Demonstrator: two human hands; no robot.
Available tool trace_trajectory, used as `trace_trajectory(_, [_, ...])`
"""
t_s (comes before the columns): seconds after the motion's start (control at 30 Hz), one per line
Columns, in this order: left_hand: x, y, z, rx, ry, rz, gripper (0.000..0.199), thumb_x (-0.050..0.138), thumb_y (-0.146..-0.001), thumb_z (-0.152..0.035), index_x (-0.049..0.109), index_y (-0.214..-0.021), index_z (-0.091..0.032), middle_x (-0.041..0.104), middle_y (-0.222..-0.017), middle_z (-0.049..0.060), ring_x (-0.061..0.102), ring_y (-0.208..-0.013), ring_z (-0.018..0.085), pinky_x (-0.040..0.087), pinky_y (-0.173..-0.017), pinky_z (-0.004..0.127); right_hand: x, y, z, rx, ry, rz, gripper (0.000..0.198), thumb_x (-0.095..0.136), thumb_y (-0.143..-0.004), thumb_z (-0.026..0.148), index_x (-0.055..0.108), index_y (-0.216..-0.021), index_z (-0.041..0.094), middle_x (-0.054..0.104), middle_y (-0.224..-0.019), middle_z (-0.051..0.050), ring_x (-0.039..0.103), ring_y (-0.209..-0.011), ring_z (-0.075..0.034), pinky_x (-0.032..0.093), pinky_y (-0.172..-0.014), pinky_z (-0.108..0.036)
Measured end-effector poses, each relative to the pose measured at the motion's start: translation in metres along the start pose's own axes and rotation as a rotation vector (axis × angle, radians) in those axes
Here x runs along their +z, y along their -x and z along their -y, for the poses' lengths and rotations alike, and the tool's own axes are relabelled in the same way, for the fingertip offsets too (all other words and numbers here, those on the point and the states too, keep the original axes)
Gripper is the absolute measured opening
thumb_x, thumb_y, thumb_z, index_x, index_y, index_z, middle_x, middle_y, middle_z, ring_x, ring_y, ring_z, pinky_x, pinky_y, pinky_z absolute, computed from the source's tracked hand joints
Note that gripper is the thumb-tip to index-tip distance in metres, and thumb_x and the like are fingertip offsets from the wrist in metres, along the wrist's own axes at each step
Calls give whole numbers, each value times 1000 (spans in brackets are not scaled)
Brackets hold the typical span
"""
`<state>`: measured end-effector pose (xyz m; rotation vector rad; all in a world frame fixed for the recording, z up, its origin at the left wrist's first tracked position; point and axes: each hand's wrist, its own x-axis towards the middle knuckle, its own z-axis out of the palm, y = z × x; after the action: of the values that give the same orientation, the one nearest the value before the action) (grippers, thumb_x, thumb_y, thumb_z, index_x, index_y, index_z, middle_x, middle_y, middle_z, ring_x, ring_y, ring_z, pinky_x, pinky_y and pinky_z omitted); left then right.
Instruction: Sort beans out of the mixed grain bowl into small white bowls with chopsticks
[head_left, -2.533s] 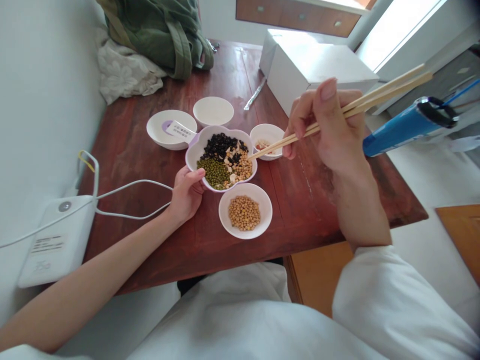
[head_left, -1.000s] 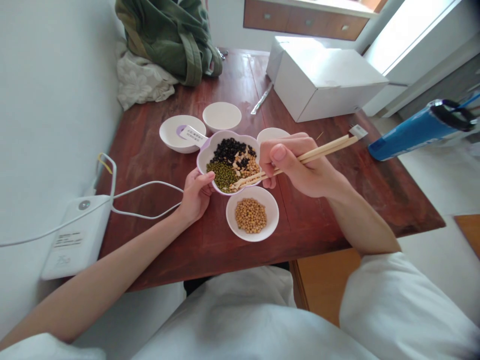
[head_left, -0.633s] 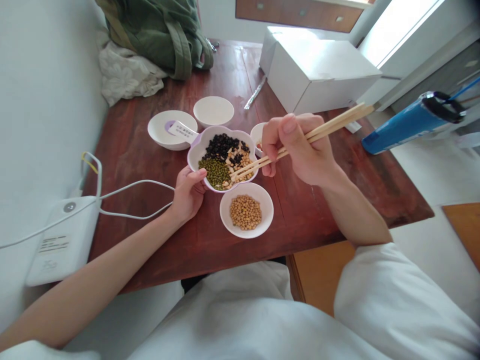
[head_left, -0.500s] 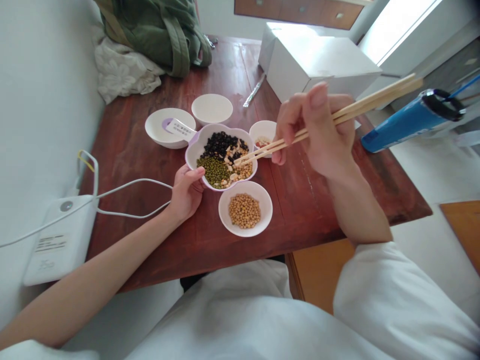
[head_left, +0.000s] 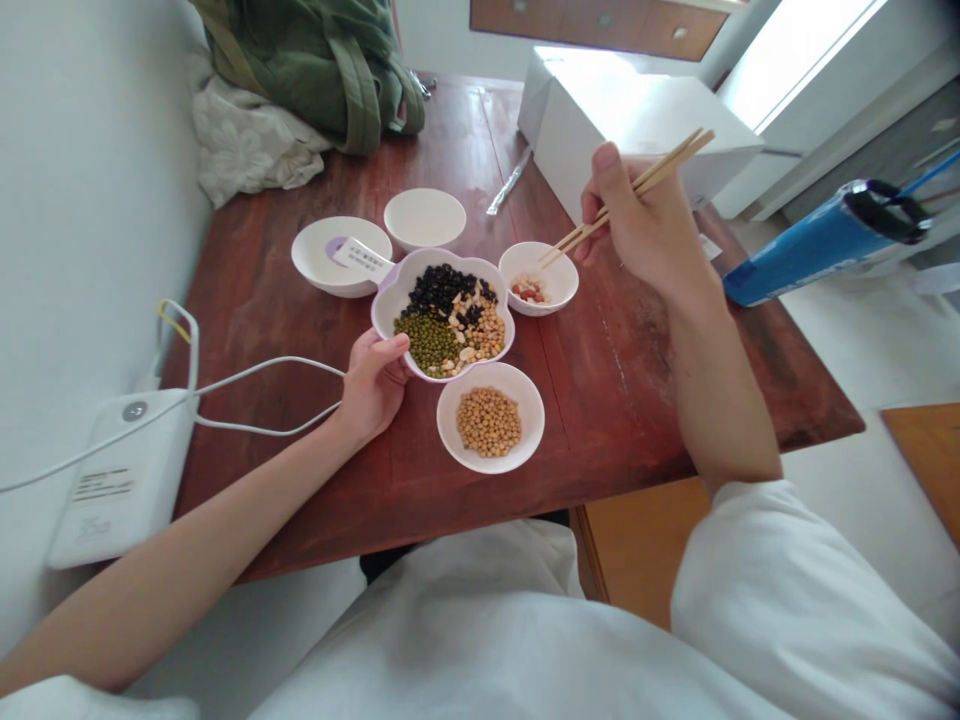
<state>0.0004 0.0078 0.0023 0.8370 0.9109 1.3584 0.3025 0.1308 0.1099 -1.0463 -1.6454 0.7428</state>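
My left hand (head_left: 377,388) grips the near left rim of a flower-shaped bowl (head_left: 381,312) with a lilac edge, thumb on top. Inside it lie black beans (head_left: 439,290), green mung beans (head_left: 429,343), soybeans and pale peanut pieces. In my right hand (head_left: 637,215) is a pair of wooden chopsticks (head_left: 671,165). Their tips hang over a small white bowl (head_left: 566,292) that holds a few peanut pieces (head_left: 529,290), some reddish. Whether the tips pinch anything is too small to tell. A white bowl of soybeans (head_left: 489,422) stands just in front of the flower-shaped bowl.
Two white bowls (head_left: 424,218) stand behind on the left. A white box (head_left: 570,130), a silvery strip (head_left: 510,182) and a green bag (head_left: 315,70) are at the back. At right stands a blue tumbler (head_left: 810,245); at left, a white power bank (head_left: 120,480) with cables.
My right hand has moved the chopsticks rightward and away from me, from the flower-shaped bowl to the small bowl with peanut pieces. My left hand and its bowl have stayed in place.
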Motion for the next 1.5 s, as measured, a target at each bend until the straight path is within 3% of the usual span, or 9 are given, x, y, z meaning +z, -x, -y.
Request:
trace_trajectory(0.1, [0, 0, 1, 2, 19, -1, 29, 88, -81, -44, 81, -100, -23, 86, -105, 11, 79, -130, 46, 76, -97, 56, 4, 8, 20, -59, -62, 0, 78, 61, -94, 97, 62, -64, 24, 56, -45, 2, 59, -37, -11, 39, -33, -29])
trace_trajectory(0.2, [1, 0, 1, 4, 42, -10, 32, 90, -78, -43, 80, -99, -20, 87, -105, 12, 81, -126, 45, 75, -98, 54, 5, 22, 53, -163, -231, 25, 77, 58, -106, 86, 64, -61, 23, 55, -46, 0, 64, -43, -14, 39, -36, -31])
trace_trajectory(0.3, [1, 1, -1, 2, 41, -9, 36, 90, -78, -42, 79, -103, -17, 88, -108, 12, 83, -123, 43, 74, -98, 52, 7, 40, 77, -158, -327, 295, 63, 65, -112, 68, 70, -68, 23, 68, -58, -4, 70, -48, -18, 46, -40, -34])
trace_trajectory(0.4, [1, 2, -1, -9, 36, -1, 36, 89, -79, -41, 78, -104, -17, 88, -110, 12, 84, -120, 41, 73, -98, 51, 13, 53, 82, -117, -315, 431, 58, 64, -114, 62, 71, -72, 22, 69, -66, -4, 70, -54, -19, 52, -44, -33])
trace_trajectory(0.53, [0, 3, -1, -10, 45, -5, 43, 89, -79, -41, 79, -114, -17, 89, -110, 11, 85, -116, 40, 72, -97, 50, 28, 60, 72, -79, -283, 497, 64, 61, -111, 74, 67, -74, 22, 67, -63, -1, 67, -53, -15, 53, -48, -27])
trace_trajectory(0.7, [0, 3, 0, -14, 64, 2, 49, 91, -79, -41, 80, -119, -15, 89, -109, 11, 87, -108, 38, 73, -92, 48, 40, 61, 65, -104, -302, 516, 69, 56, -108, 82, 63, -75, 22, 66, -63, 0, 68, -53, -13, 52, -47, -24])
trace_trajectory(0.83, [0, 3, 1, -2, 55, 15, 47, 89, -81, -42, 79, -118, -16, 89, -109, 10, 86, -113, 39, 73, -96, 48, 44, 61, 68, -91, -276, 532, 70, 58, -107, 82, 60, -71, 22, 64, -60, 1, 68, -53, -13, 51, -47, -24])
trace_trajectory(1.23, [-1, 2, 1, 8, 45, 14, 42, 89, -81, -42, 80, -114, -17, 89, -106, 10, 85, -116, 40, 72, -98, 50, 56, 63, 64, 10, -309, 403, 74, 63, -97, 92, 61, -67, 24, 64, -56, 0, 67, -48, -15, 52, -41, -25])
trace_trajectory(1.5, [0, 0, 1, 24, 41, 10, 36, 89, -81, -42, 80, -105, -17, 87, -106, 13, 83, -123, 43, 74, -101, 53, 37, 54, 71, 31, -356, 351, 66, 70, -103, 80, 65, -65, 26, 63, -54, -2, 68, -49, -20, 53, -42, -34])
